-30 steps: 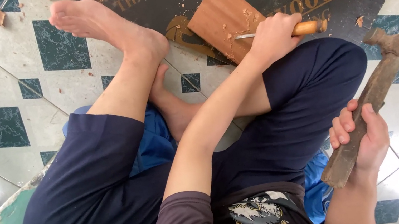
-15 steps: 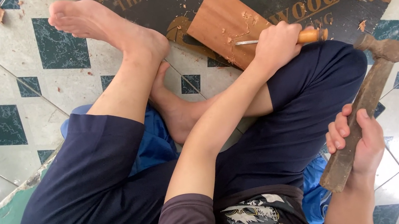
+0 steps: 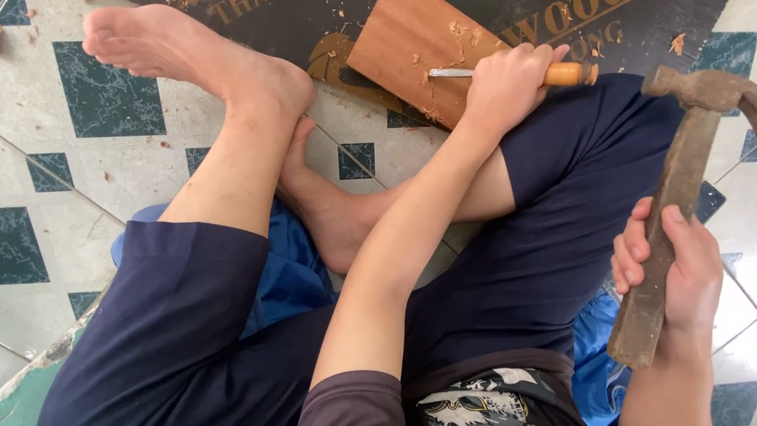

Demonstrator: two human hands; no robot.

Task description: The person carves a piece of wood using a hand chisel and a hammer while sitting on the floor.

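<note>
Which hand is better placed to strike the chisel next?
Probably the right hand: it grips the hammer, raised beside the chisel. The left hand is busy holding that chisel on the wood block.

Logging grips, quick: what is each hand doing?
Left hand: closed on chisel.
Right hand: closed on hammer.

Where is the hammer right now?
In the head view, the old claw hammer with a worn wooden handle is at the right, held up in the right hand, beside the knee and right of the wooden-handled chisel.
</note>
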